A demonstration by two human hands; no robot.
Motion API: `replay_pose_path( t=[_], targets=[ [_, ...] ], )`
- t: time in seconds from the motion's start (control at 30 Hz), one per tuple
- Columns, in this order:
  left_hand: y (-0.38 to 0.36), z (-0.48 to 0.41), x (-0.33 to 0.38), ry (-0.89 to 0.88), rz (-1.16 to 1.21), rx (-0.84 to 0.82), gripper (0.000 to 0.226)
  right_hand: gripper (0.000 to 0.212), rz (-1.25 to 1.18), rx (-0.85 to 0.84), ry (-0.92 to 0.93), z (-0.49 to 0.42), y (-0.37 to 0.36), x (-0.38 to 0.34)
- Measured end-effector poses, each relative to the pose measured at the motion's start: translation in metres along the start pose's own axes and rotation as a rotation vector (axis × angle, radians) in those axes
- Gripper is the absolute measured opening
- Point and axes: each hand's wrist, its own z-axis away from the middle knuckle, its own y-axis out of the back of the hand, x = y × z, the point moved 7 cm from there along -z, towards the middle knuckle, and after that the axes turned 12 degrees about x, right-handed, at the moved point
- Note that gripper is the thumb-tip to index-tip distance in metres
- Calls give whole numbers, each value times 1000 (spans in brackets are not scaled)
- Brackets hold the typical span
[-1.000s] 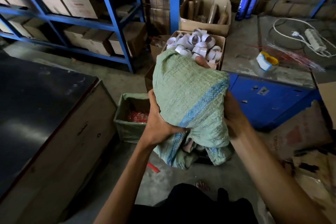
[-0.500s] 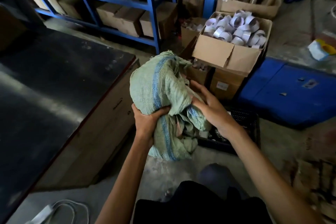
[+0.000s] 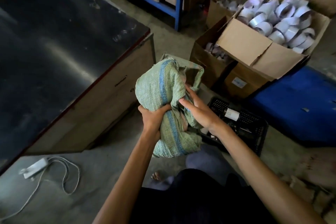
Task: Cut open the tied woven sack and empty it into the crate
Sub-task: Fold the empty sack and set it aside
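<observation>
A limp green woven sack (image 3: 156,89) with a blue stripe is bunched up in front of me. My left hand (image 3: 151,117) grips it from below around its middle. My right hand (image 3: 197,110) holds the sack's right side, fingers spread over the folds. The sack's lower end hangs down past my left wrist. A black perforated plastic crate (image 3: 254,132) stands on the floor just right of the sack, holding small items and a white-labelled roll (image 3: 231,114). My right forearm covers part of the crate.
A big dark-topped wooden box (image 3: 54,56) stands at the left. Cardboard boxes of white tape rolls (image 3: 280,22) sit behind the crate, a blue cabinet (image 3: 301,109) to the right. A white power strip (image 3: 34,168) with its cord lies on the floor. My bare foot (image 3: 156,176) shows below.
The sack has come down from chest height and collapsed into a crumpled bundle beside the crate. My view has tilted down and left, and my right hand has moved across the sack's folds.
</observation>
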Motion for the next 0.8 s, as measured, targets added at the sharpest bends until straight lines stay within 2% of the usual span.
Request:
replay_pose_path(
  t=[0.17, 0.37, 0.57, 0.63, 0.8],
  targets=[
    [-53, -40, -13, 118, -43, 75, 81, 86, 56, -106, -103, -77, 26, 21],
    [-115, -104, -42, 236, -106, 149, 80, 61, 98, -154, -194, -167, 54, 65],
    [-171, -192, -95, 326, -118, 196, 71, 53, 27, -155, -270, -261, 65, 133],
    [-190, -224, -109, 323, -92, 202, 73, 55, 37, -155, -253, -292, 69, 151],
    [-246, -309, -129, 238, -23, 184, 99, 65, 119, -154, -89, -377, 79, 172]
  ],
)
